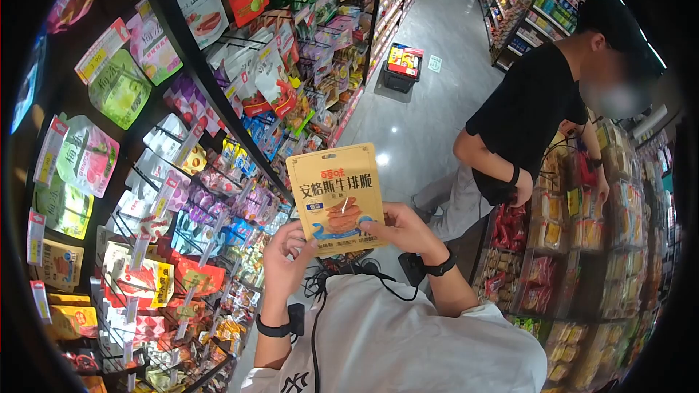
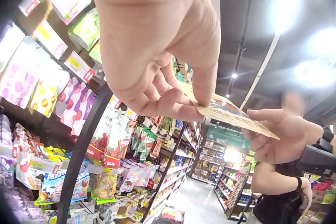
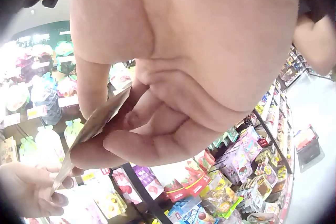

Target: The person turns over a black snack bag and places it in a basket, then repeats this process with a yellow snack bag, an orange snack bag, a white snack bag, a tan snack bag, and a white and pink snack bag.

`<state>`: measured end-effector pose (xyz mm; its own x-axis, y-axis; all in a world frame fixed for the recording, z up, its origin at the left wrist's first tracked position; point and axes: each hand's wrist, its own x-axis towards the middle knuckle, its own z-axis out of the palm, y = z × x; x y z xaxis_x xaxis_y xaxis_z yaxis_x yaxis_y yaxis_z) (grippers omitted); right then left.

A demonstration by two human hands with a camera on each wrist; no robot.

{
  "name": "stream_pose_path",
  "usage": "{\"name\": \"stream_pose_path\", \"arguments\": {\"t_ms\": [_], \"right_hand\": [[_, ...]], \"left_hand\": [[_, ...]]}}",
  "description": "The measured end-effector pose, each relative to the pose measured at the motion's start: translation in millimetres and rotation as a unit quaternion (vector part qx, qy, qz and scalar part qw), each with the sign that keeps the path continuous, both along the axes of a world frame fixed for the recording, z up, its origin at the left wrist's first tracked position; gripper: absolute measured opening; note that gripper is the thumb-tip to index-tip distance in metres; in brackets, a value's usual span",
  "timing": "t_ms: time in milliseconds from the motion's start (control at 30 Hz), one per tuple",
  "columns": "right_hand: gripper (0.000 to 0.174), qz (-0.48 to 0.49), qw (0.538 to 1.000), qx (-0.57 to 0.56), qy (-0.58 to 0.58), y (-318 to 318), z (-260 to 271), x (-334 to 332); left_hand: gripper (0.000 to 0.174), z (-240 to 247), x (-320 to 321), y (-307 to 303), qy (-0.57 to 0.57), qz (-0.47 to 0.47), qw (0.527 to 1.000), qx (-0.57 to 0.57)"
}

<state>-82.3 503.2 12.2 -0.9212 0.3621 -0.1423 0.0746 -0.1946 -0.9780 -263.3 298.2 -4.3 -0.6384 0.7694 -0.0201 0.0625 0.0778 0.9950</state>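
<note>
A tan snack pouch (image 1: 336, 175) with dark Chinese lettering and a picture of stacked brown crisps is upright in front of the chest, its printed front facing the head camera. My left hand (image 1: 285, 253) pinches the lower left corner, thumb in front and fingers behind. At the lower right edge my right hand (image 1: 409, 231) grips it, thumb lying over the print. The left wrist view shows the pouch (image 2: 223, 109) nearly edge-on between both hands. In the right wrist view, curled fingers of the right hand (image 3: 194, 50) lie behind the pouch (image 3: 97, 121).
Racks of hanging snack bags (image 1: 120, 91) with price tags line the left. Another person (image 1: 531, 94) in a black shirt stands at the right beside shelves of packaged food (image 1: 619, 211). A black basket (image 1: 399, 81) with red and yellow packages stands on the grey aisle floor (image 1: 429, 25).
</note>
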Motion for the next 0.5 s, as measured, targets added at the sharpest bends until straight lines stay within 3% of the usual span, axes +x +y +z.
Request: {"name": "stream_pose_path", "arguments": {"t_ms": [200, 400, 500], "right_hand": [[0.044, 0.11, 0.994, -0.009, -0.027, 2, -8, 0], [0.04, 0.115, 0.991, 0.001, -0.068, 12, -25, -10], [0.037, 0.073, 0.992, -0.009, -0.102, 20, -52, -18]], "left_hand": [[0.034, -18, -10, -3, -0.04, 0.031, 0.999, -0.006], [0.023, -55, -21, -12, -0.082, 0.027, 0.996, -0.03], [0.021, -61, -25, -18, -0.129, 0.036, 0.988, -0.071]]}}
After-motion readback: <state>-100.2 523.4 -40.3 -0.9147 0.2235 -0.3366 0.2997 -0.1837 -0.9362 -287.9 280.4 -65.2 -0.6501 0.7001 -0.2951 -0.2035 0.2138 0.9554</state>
